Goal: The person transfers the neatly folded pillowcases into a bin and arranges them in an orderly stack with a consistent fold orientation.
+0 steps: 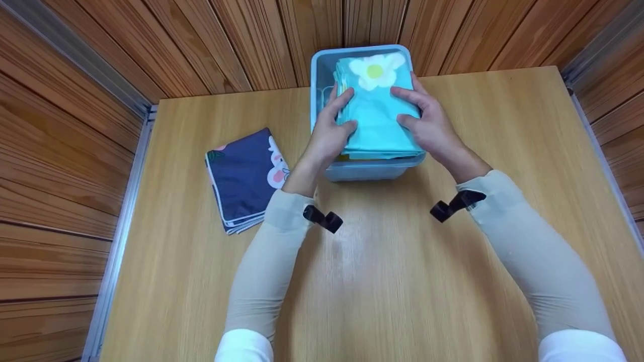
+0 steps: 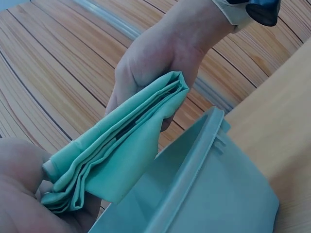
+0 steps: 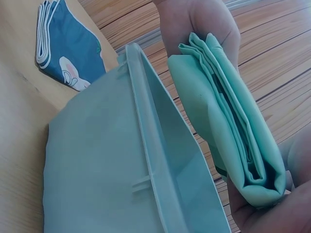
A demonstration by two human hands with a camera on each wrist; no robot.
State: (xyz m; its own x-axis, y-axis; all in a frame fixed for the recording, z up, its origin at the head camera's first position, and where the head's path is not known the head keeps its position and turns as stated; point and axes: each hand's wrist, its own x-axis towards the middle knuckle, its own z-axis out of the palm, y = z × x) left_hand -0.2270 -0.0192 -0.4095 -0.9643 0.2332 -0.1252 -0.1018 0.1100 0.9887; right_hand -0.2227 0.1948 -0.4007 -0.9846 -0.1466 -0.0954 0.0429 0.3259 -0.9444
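Both hands hold a folded turquoise cloth [image 1: 380, 118] with a white flower print, one at each side edge. The left hand [image 1: 332, 123] grips the left edge, thumb and a finger lying on top. On the opposite edge the right hand [image 1: 432, 118] grips in the same way, its other fingers beneath. The cloth is over the mouth of a light blue plastic bin [image 1: 370, 173], overlapping most of the opening in the head view. Both wrist views show the cloth's layered folds [image 2: 112, 136] above the bin's rim [image 3: 150, 141].
A folded navy cloth [image 1: 244, 173] with white edging and a pink-and-white print lies on the wooden table [image 1: 382, 281], left of the bin. Wood-panelled walls [image 1: 282, 45] rise behind and at the sides. A small black wrist camera [image 1: 322, 218] sits on the left sleeve.
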